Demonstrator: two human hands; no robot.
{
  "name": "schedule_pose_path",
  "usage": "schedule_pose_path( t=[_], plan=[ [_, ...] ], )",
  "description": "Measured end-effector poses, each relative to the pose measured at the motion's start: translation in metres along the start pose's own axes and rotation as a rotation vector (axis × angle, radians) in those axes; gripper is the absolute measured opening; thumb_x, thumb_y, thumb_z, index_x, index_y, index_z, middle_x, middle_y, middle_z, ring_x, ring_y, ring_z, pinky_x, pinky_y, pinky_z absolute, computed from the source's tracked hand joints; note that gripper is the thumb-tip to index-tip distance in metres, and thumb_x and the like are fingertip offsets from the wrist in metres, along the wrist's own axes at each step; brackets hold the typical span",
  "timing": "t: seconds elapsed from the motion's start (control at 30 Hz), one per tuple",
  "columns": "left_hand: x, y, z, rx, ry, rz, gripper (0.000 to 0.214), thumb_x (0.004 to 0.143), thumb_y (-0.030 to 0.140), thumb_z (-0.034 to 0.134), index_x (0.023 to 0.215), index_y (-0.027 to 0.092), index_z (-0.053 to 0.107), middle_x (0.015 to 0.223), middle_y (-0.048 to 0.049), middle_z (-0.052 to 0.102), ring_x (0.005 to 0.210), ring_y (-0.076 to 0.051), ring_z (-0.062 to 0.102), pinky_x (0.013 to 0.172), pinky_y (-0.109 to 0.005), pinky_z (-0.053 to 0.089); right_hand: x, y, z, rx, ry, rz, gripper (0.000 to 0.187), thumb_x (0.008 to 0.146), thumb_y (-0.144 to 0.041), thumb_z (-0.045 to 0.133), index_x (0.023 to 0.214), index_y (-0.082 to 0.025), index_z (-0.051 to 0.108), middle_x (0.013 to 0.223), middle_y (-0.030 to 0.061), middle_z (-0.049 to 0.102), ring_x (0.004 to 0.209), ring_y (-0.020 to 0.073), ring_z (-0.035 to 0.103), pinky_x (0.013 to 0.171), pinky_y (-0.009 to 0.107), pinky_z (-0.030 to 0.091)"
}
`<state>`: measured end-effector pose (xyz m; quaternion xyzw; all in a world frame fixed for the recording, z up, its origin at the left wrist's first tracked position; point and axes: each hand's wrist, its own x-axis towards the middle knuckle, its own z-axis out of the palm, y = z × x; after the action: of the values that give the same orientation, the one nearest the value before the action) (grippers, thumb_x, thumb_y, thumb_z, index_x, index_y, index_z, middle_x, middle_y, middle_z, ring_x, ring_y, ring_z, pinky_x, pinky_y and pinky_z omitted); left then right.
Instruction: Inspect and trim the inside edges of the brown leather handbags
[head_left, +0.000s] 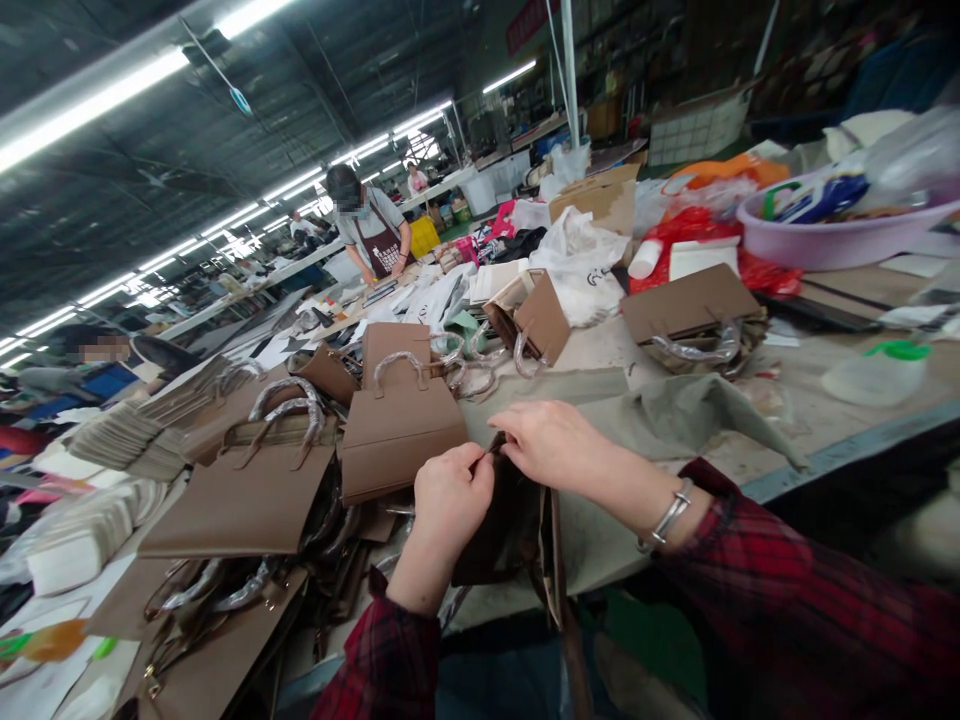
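Note:
My left hand (454, 500) and my right hand (551, 445) meet at the near edge of the table, fingers pinched close together on the upper edge of a dark brown handbag (499, 535). The bag hangs partly below my hands, with a strap or side panel dangling past the table edge. My hands and the shadow hide the exact spot being pinched. Just left of my left hand stands a brown handbag (405, 430) with plastic-wrapped handles. A grey-green cloth (675, 415) lies beyond my right wrist.
Several more brown handbags (240, 500) pile up on the left. Another handbag (694, 310) lies at the right, near a purple basin (847, 240) and a clear bottle with a green cap (877, 375). A co-worker in an apron (379, 240) stands at the table's far end.

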<state>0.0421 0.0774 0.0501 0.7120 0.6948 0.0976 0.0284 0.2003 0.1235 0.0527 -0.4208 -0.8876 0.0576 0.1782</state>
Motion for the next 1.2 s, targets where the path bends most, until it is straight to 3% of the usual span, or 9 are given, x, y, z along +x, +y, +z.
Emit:
schedule_pose_path(
  t=[0.23,0.43,0.6,0.7,0.8,0.93,1.07,1.13,1.2],
  plan=[
    [0.003,0.005,-0.002,0.083,-0.054,-0.031,0.027,0.088,0.034,0.046,0.077,0.022,0.067,0.075,-0.0023,0.070,0.071,-0.017,0.062,0.061,-0.026,0.031,0.002,0.004,-0.001,-0.039,-0.016,0.069,0.022,0.088,-0.029,0.048,0.091,-0.022,0.068,0.092,0.0055,0.064,0.082,0.0190,0.060,0.066,0.026,0.042],
    [0.007,0.000,-0.002,0.030,-0.068,0.041,0.028,0.090,0.040,0.046,0.100,0.026,0.069,0.086,-0.0032,0.073,0.079,-0.019,0.065,0.067,-0.026,0.036,0.005,0.003,0.002,-0.036,-0.014,0.073,0.025,0.090,-0.027,0.046,0.085,-0.019,0.069,0.088,0.0059,0.065,0.079,0.0180,0.061,0.063,0.026,0.041],
    [0.012,0.001,0.001,0.066,-0.027,0.046,0.029,0.090,0.034,0.043,0.087,0.023,0.070,0.083,-0.0036,0.073,0.076,-0.018,0.064,0.064,-0.026,0.034,0.007,0.003,0.005,0.007,0.028,0.091,0.022,0.087,-0.028,0.050,0.082,-0.020,0.070,0.087,0.0050,0.065,0.078,0.0182,0.061,0.063,0.026,0.041],
    [0.013,0.003,0.003,0.107,0.004,0.050,0.028,0.090,0.029,0.043,0.082,0.022,0.069,0.083,-0.0042,0.072,0.076,-0.018,0.064,0.064,-0.026,0.034,0.002,0.009,0.006,0.120,0.081,0.091,0.020,0.086,-0.034,0.054,0.091,-0.022,0.070,0.090,0.0035,0.065,0.083,0.0186,0.060,0.070,0.027,0.044],
    [0.013,0.004,0.003,0.156,0.015,0.038,0.027,0.090,0.031,0.043,0.087,0.023,0.068,0.082,-0.0041,0.072,0.074,-0.019,0.064,0.063,-0.028,0.034,-0.018,0.013,0.005,0.280,0.196,0.144,0.030,0.086,-0.037,0.057,0.111,-0.022,0.065,0.101,0.0043,0.063,0.087,0.0179,0.060,0.077,0.028,0.046],
    [0.015,0.006,0.003,0.192,-0.003,0.026,0.032,0.092,0.038,0.040,0.086,0.024,0.069,0.082,-0.0040,0.073,0.075,-0.019,0.065,0.062,-0.028,0.035,-0.069,-0.001,0.005,0.463,0.327,0.222,0.049,0.089,-0.042,0.052,0.132,-0.019,0.048,0.117,0.0109,0.055,0.102,0.0210,0.056,0.090,0.032,0.046],
    [0.020,0.011,0.003,0.274,-0.001,0.011,0.035,0.092,0.038,0.039,0.077,0.021,0.067,0.079,-0.0053,0.072,0.075,-0.021,0.066,0.061,-0.028,0.036,-0.119,-0.044,0.018,0.440,0.219,0.144,0.083,0.080,-0.045,0.061,0.147,-0.018,0.022,0.142,0.0173,0.033,0.129,0.0316,0.037,0.103,0.044,0.040],
    [0.021,0.014,0.004,0.298,0.004,0.004,0.034,0.091,0.036,0.039,0.078,0.021,0.066,0.080,-0.0060,0.072,0.077,-0.021,0.066,0.062,-0.028,0.038,-0.132,-0.064,0.031,0.377,0.238,0.055,0.101,0.071,-0.046,0.068,0.149,-0.013,0.012,0.150,0.0221,0.016,0.135,0.0411,0.025,0.102,0.054,0.039],
    [0.022,0.016,0.005,0.304,-0.001,-0.013,0.034,0.091,0.035,0.038,0.081,0.020,0.067,0.081,-0.0068,0.072,0.080,-0.021,0.066,0.065,-0.028,0.039,-0.137,-0.076,0.045,0.325,0.246,0.056,0.103,0.070,-0.036,0.067,0.149,-0.012,0.007,0.153,0.0233,0.003,0.136,0.0457,0.018,0.100,0.059,0.038]
  ],
)
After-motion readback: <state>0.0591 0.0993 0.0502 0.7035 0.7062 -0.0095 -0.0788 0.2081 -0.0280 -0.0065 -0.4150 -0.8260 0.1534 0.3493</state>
